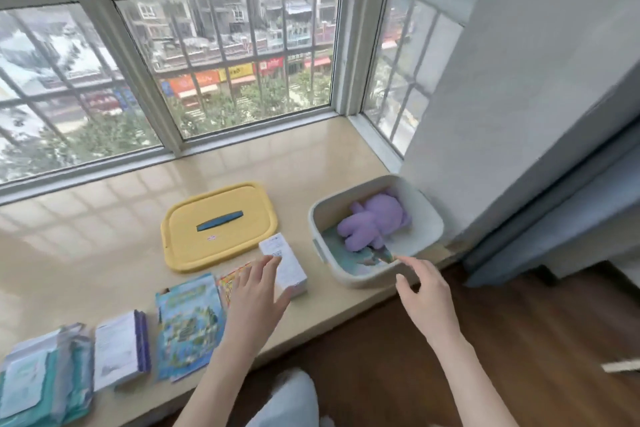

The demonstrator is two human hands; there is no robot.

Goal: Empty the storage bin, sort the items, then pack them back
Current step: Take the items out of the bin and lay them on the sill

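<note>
Left hand [258, 291], right hand [424, 291]: fingers apart; one bin [424, 218], one plush [374, 218], one lid [239, 239].

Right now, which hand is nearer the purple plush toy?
Right. The right hand is at the bin, just short of the purple plush toy; the left hand is farther left, at the white box.

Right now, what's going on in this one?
A person is sorting a storage bin on a windowsill. The yellow lid lies off to one side, with booklets, packets and a white box laid out nearby. The left hand, open, reaches for the white box. The right hand, also open, reaches toward the bin's near rim. A purple plush toy and some printed paper lie in the bin.
</note>
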